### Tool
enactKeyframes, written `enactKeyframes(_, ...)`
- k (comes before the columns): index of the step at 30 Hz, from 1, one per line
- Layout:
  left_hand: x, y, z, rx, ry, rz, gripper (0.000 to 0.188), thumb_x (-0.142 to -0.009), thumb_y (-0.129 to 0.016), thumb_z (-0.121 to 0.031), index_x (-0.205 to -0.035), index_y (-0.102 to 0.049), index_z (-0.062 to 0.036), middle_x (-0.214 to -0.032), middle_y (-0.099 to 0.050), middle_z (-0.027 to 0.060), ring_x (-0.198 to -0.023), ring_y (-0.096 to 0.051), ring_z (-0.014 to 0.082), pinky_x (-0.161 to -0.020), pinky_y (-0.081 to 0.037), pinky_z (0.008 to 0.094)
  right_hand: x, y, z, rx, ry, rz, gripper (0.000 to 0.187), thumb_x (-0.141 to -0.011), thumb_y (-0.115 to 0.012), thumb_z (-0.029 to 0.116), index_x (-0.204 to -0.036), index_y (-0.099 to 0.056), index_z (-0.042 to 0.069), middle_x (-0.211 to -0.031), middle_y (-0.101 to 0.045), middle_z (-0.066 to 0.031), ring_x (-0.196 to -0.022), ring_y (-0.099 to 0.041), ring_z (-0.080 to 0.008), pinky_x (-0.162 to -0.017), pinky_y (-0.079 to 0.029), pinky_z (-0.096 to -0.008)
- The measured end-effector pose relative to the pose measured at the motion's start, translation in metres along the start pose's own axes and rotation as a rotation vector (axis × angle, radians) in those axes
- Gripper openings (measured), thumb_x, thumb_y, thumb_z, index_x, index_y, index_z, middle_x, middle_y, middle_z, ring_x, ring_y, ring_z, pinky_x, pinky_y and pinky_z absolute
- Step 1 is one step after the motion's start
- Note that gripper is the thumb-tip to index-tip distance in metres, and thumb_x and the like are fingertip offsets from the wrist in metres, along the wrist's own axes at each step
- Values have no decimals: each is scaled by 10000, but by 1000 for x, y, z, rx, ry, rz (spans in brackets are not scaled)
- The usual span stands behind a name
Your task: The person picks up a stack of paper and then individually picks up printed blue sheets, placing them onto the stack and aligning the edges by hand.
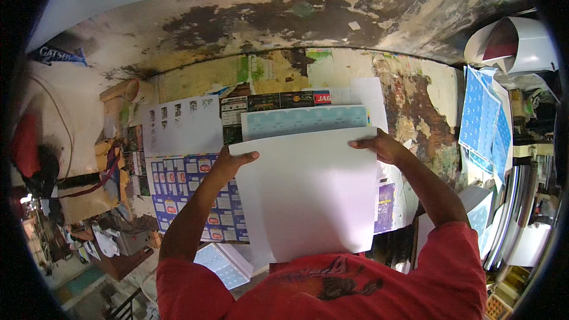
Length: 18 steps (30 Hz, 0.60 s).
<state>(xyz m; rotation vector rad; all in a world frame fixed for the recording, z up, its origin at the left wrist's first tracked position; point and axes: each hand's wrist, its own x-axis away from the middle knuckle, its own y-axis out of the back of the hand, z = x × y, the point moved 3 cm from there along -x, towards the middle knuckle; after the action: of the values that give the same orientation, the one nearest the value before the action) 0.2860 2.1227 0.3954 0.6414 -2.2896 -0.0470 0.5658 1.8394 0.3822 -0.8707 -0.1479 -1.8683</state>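
Observation:
A large blank white sheet (308,189) spreads out in front of my chest, its near edge close to my red shirt. My left hand (233,163) grips its far left corner, thumb lying on top and the other fingers hidden beneath. At the far right corner my right hand (378,144) pinches the sheet the same way. Just beyond its far edge shows a light-blue printed sheet (307,120) with a scalloped pattern, partly covered by the white one.
Purple printed sheets (192,192) and a white sheet with dark smudges (184,121) cover the table to the left. Blue printed sheets (481,118) hang or lean at the right, near metal rollers (512,207). A stained, peeling wall (332,15) rises behind.

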Motion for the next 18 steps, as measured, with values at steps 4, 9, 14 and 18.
enactKeyframes(4,5,-22,-9,-105,-158,-75,499,-904,-720,-317,-1259,-601,14,-1016,-693,155,-978,-648,240,-872,-504,383,21,-25,21,297,-56,-234,560,-900,-745,243,-1343,-527,-20,-1161,-686,-137,-1043,-656,-211,-929,-520,-326)
enactKeyframes(9,42,-62,-8,-447,-480,-218,508,-950,-586,-146,-1404,-460,44,-1357,-535,293,-1295,-516,408,-1088,-407,441,39,-81,13,821,202,-236,633,-944,-644,198,-1474,-363,-4,-1386,-518,-281,-1269,-535,-408,-1065,-441,-437)
enactKeyframes(14,45,-71,4,-614,-643,-151,904,-795,-733,-299,-1480,-277,74,-1519,-311,320,-1435,-300,450,-1177,-267,511,40,-104,8,1158,244,-220,830,-877,-666,130,-1529,-177,-31,-1571,-209,-305,-1473,-217,-432,-1195,-213,-518)
enactKeyframes(18,37,-70,16,-669,-666,-148,1039,-745,-787,-428,-1483,-248,65,-1534,-260,336,-1449,-250,476,-1181,-234,561,33,-94,-6,1208,319,-258,870,-839,-692,126,-1523,-183,-48,-1557,-206,-337,-1474,-202,-453,-1190,-181,-562)
